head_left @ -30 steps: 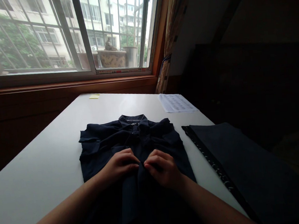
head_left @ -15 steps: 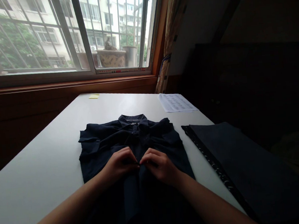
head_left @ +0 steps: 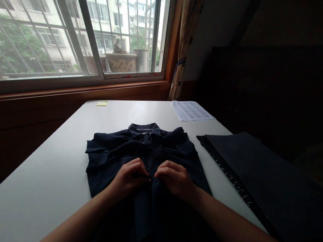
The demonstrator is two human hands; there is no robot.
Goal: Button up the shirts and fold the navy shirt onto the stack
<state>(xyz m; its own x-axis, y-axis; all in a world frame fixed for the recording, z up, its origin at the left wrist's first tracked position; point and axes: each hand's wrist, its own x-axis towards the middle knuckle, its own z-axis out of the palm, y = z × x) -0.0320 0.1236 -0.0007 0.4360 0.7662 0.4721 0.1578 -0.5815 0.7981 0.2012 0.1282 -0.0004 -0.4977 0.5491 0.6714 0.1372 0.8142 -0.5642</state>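
Note:
A dark navy collared shirt point(head_left: 169, 143) lies front side up on the white table, its collar pointing toward the window. My left hand point(head_left: 134, 176) pinches the shirt's front placket near the middle, thumb and forefinger pressed together on the cloth. Just to its right, my right hand point(head_left: 173, 176) pinches the other front edge, with its fingertips a small gap from the left ones. Whether a button sits between the fingers is too dark to tell. The lower part of the shirt is lost in shadow between my forearms.
The white table point(head_left: 47, 176) reaches to the wall under a barred window point(head_left: 125, 30). A yellow sticky note point(head_left: 102, 103) lies at its far edge, printed sheets point(head_left: 193, 110) at the far right corner. A folded dark cloth point(head_left: 247, 166) with a patterned edge lies along the right side.
My right hand has shifted slightly to the right, widening the gap between the fingertips. The left hand stays nearly in place on the placket.

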